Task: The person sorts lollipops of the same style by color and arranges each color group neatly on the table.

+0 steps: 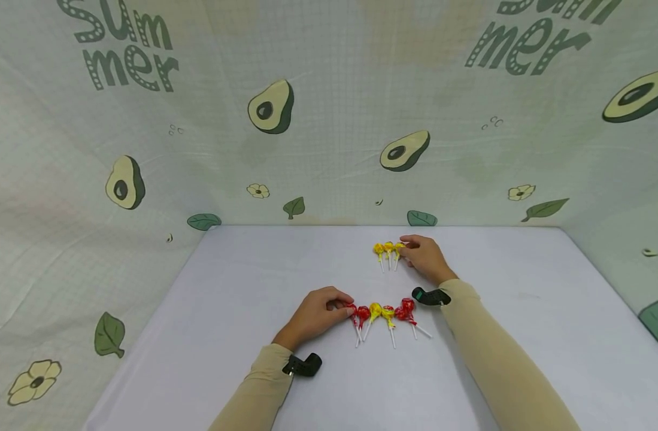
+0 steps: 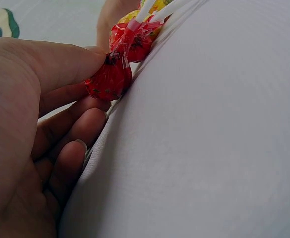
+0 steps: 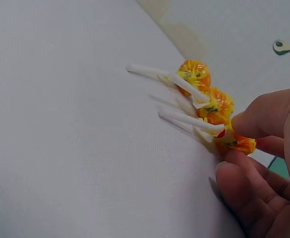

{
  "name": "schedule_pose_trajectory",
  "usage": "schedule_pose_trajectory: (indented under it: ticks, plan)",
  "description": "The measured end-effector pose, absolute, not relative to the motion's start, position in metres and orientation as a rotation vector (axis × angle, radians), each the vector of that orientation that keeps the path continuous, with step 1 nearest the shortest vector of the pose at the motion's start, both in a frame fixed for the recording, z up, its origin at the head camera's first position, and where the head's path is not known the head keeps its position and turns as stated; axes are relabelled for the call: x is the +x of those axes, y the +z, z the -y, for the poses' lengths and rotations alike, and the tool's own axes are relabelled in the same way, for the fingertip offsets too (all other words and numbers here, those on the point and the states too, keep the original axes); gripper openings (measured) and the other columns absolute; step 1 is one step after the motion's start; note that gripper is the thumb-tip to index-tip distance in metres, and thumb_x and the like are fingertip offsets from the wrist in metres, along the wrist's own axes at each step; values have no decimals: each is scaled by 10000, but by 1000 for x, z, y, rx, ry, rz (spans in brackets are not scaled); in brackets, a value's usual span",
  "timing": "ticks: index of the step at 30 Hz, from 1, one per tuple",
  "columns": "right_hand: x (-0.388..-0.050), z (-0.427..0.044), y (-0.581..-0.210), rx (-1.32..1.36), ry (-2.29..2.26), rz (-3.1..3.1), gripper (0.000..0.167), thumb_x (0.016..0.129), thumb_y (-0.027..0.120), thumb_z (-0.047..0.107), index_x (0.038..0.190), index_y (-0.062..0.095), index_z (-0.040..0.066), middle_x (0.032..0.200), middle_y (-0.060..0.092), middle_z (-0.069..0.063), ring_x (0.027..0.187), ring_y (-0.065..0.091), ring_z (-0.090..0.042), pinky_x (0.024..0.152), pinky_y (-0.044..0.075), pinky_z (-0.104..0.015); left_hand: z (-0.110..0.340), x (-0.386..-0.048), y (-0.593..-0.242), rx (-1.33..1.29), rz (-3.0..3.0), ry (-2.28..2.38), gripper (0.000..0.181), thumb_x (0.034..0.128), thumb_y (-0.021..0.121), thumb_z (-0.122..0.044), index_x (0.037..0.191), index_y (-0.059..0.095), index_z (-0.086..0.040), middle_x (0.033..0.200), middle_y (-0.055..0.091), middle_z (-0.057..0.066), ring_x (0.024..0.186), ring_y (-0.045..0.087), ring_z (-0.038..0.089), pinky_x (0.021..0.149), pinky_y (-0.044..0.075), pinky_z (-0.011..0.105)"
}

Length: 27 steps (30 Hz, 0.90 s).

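My left hand (image 1: 315,312) pinches the head of a red lollipop (image 2: 109,82) between thumb and fingers, at the left end of a mixed row. Beside it in that row lie another red lollipop (image 1: 363,313), two yellow lollipops, the nearer being a yellow lollipop (image 1: 375,310), then red lollipops (image 1: 408,306) at the right end. Farther back, my right hand (image 1: 427,258) pinches a yellow lollipop (image 3: 238,144) by its wrapped head. Two more yellow lollipops (image 3: 194,74) lie close against it on the left, white sticks pointing toward me.
A white-covered table (image 1: 242,287) carries both groups. Behind it hangs a pale cloth (image 1: 329,179) printed with avocados and leaves, which also runs down both sides. A black wrist camera (image 1: 431,297) on my right arm sits just above the row's right end.
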State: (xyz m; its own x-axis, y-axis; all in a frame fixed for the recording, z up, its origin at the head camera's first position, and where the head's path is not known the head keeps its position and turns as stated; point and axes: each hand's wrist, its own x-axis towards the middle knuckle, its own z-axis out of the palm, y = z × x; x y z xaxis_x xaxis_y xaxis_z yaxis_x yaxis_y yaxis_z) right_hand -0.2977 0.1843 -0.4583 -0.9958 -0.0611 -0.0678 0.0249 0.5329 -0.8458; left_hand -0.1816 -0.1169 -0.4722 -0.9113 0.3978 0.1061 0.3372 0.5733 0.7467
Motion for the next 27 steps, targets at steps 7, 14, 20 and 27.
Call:
schedule_pose_trajectory:
  ticks: [7,14,20,27]
  plan:
    - [-293,-190,-459,33,-1541,-2650,435,973,631,237,1359,570,47,1148,591,-153,850,642,-238,734,544,-279,116,-180,-471,635,-2719,1273,161,923,734,-328,1068,753,-262,923,634,-175,835,581,48,734,488,261]
    - [-287,-195,-461,14,-1590,-2654,408,971,632,217,1327,585,23,1111,608,-158,844,650,-221,728,526,-259,117,-181,-470,638,-2729,1260,160,928,731,-326,1074,752,-265,928,635,-181,842,586,48,739,493,261]
    - [-285,-196,-461,13,-1614,-2642,407,976,619,227,1331,585,32,1141,627,-153,893,641,-228,761,517,-274,116,-182,-472,635,-2727,1269,164,923,736,-341,1071,750,-271,927,637,-174,839,585,50,735,492,257]
    - [-277,-199,-459,14,-1619,-2608,376,1004,600,258,1307,591,36,1189,626,-156,926,645,-238,764,538,-261,116,-182,-471,645,-2739,1255,174,925,731,-350,1076,752,-265,921,638,-172,831,583,53,723,491,255]
